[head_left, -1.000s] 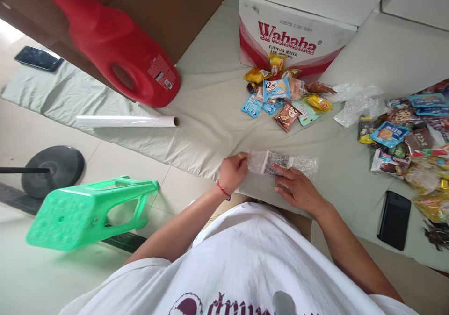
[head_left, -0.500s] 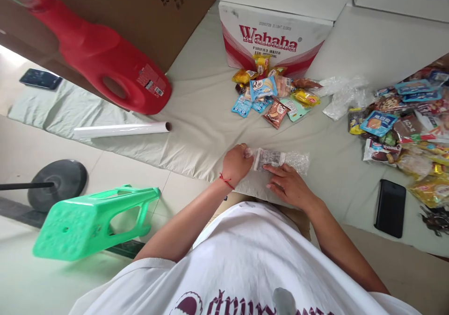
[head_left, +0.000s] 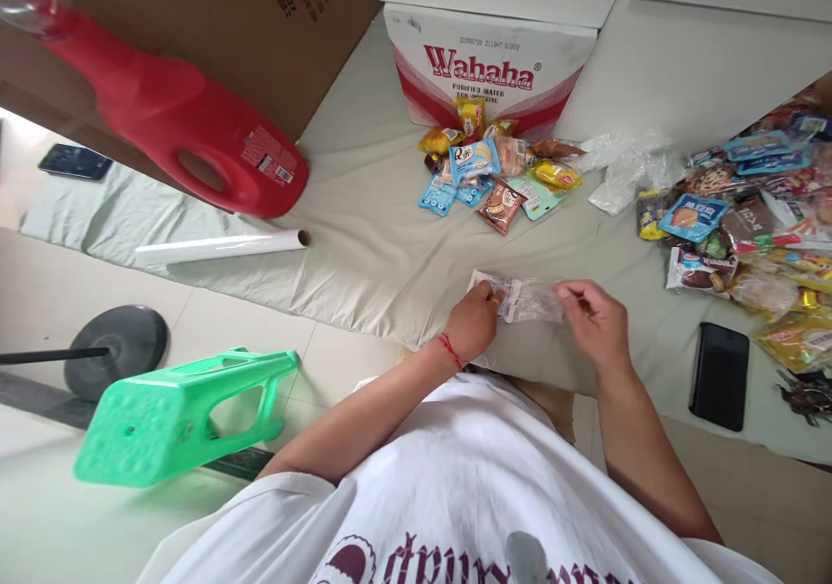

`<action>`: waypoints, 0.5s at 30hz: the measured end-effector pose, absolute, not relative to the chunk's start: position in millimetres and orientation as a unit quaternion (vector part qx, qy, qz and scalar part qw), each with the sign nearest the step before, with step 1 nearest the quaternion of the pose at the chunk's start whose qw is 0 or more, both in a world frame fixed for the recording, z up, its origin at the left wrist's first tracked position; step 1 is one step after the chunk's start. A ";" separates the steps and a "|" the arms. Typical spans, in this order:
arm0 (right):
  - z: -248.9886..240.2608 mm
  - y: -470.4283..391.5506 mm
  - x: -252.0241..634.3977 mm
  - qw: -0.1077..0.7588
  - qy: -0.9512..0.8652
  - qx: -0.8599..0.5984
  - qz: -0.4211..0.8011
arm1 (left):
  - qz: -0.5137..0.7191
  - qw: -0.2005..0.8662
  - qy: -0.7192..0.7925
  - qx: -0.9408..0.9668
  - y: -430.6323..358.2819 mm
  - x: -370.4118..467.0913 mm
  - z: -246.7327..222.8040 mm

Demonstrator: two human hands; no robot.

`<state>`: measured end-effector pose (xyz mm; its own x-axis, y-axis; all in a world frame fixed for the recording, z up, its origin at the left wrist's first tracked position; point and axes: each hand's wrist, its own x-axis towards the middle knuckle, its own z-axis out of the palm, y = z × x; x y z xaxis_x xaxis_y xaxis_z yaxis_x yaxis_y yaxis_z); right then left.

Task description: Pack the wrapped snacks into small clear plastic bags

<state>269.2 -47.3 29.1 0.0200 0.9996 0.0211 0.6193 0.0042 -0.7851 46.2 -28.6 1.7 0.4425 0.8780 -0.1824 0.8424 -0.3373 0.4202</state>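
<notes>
A crinkled clear plastic bag lies on the cloth near its front edge, with a small packet with dark print in its left part. My left hand is closed over the packet, its fingers pressing on the near left side. At the bag's right end, my right hand pinches the loose plastic between thumb and forefinger. The other fingers of that hand are curled in. What the printed packet contains cannot be made out.
Wrapped snacks are heaped before a Wahaha carton. Crumpled clear plastic and a larger snack pile lie right, near a black phone. Left are a white roll, a red jug and a green stool.
My left hand has moved right, from the bag's left end onto the packet. My right hand has left the packet and gone right, now pinching the bag's other end. The view has shifted slightly.
</notes>
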 end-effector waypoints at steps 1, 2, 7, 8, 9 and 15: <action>24.2 -42.8 274.3 0.312 -0.622 -0.678 0.235 | 0.026 0.216 0.533 0.818 -30.5 46.4 1.5; 17.6 -38.5 277.8 0.291 -0.621 -0.703 0.186 | 0.016 0.199 0.537 0.820 -32.4 46.8 1.8; -10.8 -36.5 277.3 0.175 -0.674 -0.696 0.176 | -0.010 0.153 0.533 0.832 -41.0 47.6 4.7; -9.8 -39.1 275.5 0.182 -0.679 -0.688 0.181 | -0.013 0.152 0.532 0.833 -42.2 47.1 5.0; -5.9 -41.4 273.3 0.197 -0.677 -0.684 0.188 | -0.017 0.154 0.530 0.834 -43.1 46.6 5.4; 39.8 -34.5 235.3 0.255 -0.604 -0.658 0.369 | -0.036 0.162 0.508 0.845 -48.7 46.9 12.8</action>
